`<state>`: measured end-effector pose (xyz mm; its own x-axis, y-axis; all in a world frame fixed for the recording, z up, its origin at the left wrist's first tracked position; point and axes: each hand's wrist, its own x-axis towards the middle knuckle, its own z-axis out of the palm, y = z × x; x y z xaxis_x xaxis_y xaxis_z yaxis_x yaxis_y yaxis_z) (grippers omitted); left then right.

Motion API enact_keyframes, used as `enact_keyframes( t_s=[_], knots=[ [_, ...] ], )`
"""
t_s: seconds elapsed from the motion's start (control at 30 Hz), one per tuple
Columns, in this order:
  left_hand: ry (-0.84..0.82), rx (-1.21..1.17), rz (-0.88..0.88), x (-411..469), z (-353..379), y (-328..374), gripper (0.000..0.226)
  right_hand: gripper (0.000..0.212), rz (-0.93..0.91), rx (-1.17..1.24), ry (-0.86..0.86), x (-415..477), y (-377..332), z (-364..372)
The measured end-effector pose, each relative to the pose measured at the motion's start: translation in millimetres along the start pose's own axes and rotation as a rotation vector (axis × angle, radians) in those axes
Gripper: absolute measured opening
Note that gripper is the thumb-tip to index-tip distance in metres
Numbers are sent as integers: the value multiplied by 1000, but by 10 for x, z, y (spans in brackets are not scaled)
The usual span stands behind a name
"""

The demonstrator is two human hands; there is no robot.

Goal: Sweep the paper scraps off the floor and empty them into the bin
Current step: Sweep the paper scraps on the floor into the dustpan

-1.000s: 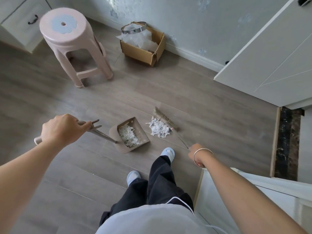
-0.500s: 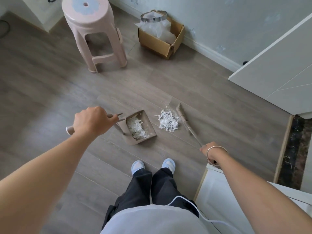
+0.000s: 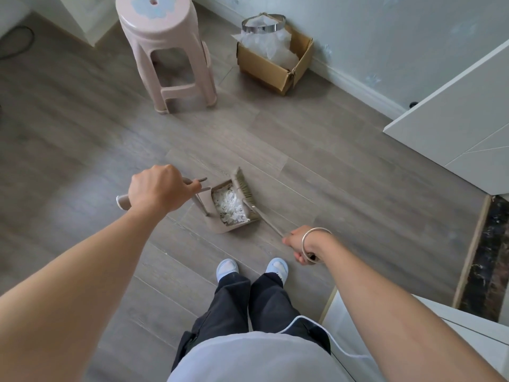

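Note:
A beige dustpan stands on the wooden floor in front of my feet, and white paper scraps fill its tray. My left hand grips the top of the dustpan's long handle. My right hand grips the thin handle of the broom, whose bristle head lies across the open right edge of the pan, against the scraps. The bin, a cardboard box lined with a clear plastic bag on a metal ring, sits by the far wall.
A pink plastic stool stands left of the bin. A white door is at the right, with a dark stone threshold below it. White furniture sits close by my right leg. My feet are just behind the pan.
The broom has swept left, pushing the loose pile of scraps from the floor into the dustpan. The broom head now lies at the pan's mouth. My view has shifted forward.

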<state>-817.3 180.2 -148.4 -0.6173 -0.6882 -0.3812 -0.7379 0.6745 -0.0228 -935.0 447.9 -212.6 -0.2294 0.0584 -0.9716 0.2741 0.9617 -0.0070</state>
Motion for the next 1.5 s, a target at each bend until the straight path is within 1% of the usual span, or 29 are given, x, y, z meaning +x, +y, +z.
enact_keyframes(
  t_s=[0.2,0.33,0.43,0.67,0.87,1.03,1.17,1.33,1.4,1.5],
  knots=[
    [4,-9,5,9,-7,24,55,37,-16,4,-7,-170,-20,-78],
    [2,-21,13,19,-10,13,54,41,-15,10,-45,-148,66,-163],
    [0,-15,13,8,-12,3,55,45,-42,31,-44,-178,109,-167],
    [-4,-30,15,-43,-7,-11,55,37,-99,-44,41,-376,72,-290],
    [-2,-12,13,-79,-11,-24,57,39,-96,39,74,-394,89,-469],
    [-1,-18,14,-119,-11,-45,56,36,-78,188,52,-390,122,-567],
    [-3,-9,9,-190,12,-94,59,34,-123,138,95,-434,112,-661],
    [-6,-80,-74,-328,52,-414,60,39,-164,-15,186,-308,60,-718],
    [-1,-117,-133,-414,22,-580,60,36,-165,-40,212,-286,20,-692],
    [-1,-139,-208,-518,-51,-802,57,26,-157,-9,247,-228,-9,-638]
  ],
)
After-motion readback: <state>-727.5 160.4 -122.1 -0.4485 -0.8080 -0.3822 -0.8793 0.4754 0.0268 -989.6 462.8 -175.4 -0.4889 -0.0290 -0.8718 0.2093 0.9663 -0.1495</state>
